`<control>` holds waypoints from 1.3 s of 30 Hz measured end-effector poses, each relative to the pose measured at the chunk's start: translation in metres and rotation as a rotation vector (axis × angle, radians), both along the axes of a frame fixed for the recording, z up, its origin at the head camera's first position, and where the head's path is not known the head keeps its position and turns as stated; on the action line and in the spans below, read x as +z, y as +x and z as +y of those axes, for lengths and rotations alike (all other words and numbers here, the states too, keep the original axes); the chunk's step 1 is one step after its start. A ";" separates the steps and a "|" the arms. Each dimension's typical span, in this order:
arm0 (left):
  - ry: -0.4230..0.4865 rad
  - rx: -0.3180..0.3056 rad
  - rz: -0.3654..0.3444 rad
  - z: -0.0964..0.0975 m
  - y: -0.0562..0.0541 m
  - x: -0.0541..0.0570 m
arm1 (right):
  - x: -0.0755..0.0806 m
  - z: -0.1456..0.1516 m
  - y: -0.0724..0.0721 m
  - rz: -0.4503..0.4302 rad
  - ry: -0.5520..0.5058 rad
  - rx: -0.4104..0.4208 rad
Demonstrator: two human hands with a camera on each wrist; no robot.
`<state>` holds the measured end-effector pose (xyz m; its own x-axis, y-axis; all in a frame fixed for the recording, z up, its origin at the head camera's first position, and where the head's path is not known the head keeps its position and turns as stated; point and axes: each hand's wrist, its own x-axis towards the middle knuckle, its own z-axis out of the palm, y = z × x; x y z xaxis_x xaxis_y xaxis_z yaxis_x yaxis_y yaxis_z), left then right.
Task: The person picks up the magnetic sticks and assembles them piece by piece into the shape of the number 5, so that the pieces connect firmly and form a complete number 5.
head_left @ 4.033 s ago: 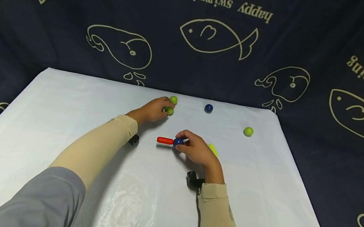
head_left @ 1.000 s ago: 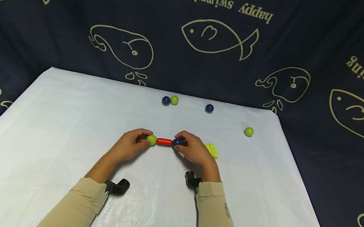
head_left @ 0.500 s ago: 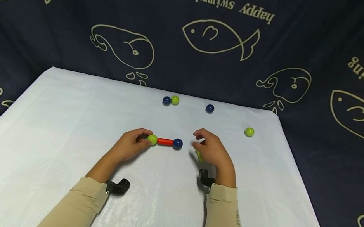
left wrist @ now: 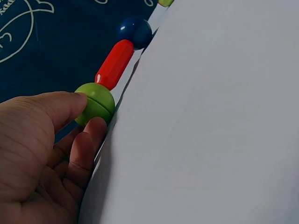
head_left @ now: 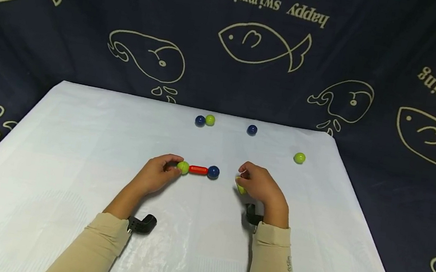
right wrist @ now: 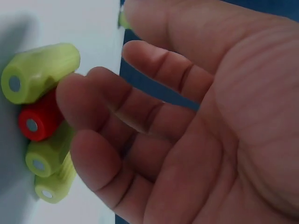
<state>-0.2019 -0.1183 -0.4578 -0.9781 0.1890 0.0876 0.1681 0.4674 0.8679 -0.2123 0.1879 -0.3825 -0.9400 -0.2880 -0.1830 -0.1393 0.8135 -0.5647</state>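
Observation:
My left hand (head_left: 157, 175) pinches a green ball (left wrist: 96, 103), which has a seam round it, between thumb and fingers. A red magnetic rod (head_left: 198, 170) joins that ball to a dark blue ball (head_left: 213, 172), forming a straight bar on the table. To the right of the bar, my right hand (head_left: 262, 187) hovers at a small heap of short rods with loosely bent fingers and nothing between them. The right wrist view shows those rods side by side: a red rod (right wrist: 39, 117) among yellow-green rods (right wrist: 44, 72), each with a round metal end. The hand hides most of them in the head view.
Toward the far edge of the white table (head_left: 96, 127) sit a blue ball (head_left: 200, 121) and a green ball (head_left: 210, 120) side by side. Another blue ball (head_left: 251, 130) lies further right, and a green ball (head_left: 299, 158) nearer the right edge. A dark printed curtain (head_left: 194, 66) hangs behind.
The left hand has brought a green ball from the far side to the red rod's left end. The right hand has let go of the blue ball and moved right, over the rods.

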 end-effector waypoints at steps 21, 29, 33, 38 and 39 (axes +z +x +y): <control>-0.003 0.004 -0.014 0.001 0.000 0.001 | -0.010 -0.011 -0.004 -0.041 -0.076 0.093; 0.006 -0.006 -0.007 0.001 0.000 0.001 | -0.012 -0.016 -0.005 0.010 -0.087 0.065; -0.001 0.004 -0.009 0.001 0.000 0.001 | -0.012 -0.016 -0.005 0.018 -0.046 0.060; -0.007 0.007 -0.023 0.001 0.000 0.002 | -0.011 -0.018 -0.004 -0.002 -0.001 0.067; -0.010 0.007 -0.024 0.001 0.000 0.002 | -0.011 -0.019 -0.003 -0.007 0.004 0.067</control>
